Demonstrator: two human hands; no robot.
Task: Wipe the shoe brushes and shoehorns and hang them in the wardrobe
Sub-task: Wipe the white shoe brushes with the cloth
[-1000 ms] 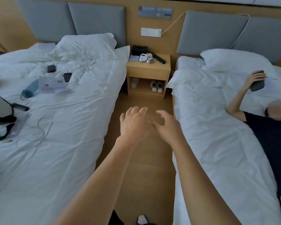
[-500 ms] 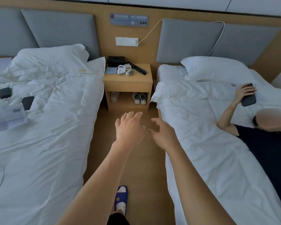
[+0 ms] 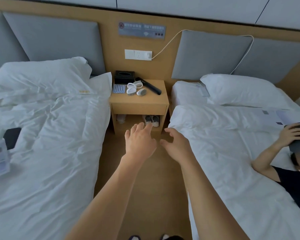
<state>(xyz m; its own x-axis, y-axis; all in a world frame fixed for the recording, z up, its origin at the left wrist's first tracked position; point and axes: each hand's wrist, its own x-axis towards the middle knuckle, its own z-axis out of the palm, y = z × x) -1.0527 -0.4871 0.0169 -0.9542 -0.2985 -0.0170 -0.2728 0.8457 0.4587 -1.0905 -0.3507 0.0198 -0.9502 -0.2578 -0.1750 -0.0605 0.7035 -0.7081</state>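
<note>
Both hands, left hand (image 3: 140, 142) and right hand (image 3: 177, 146), fingers loosely spread and holding nothing, are well short of the shoe brushes (image 3: 135, 88) on the nightstand (image 3: 139, 106).

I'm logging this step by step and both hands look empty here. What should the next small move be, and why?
Probably keep reaching forward to the nightstand and take one of the white shoe brushes from its top. The left hand and right hand are open, hold nothing and are short of it. The striped cloth for wiping lies beside the brushes.
</note>
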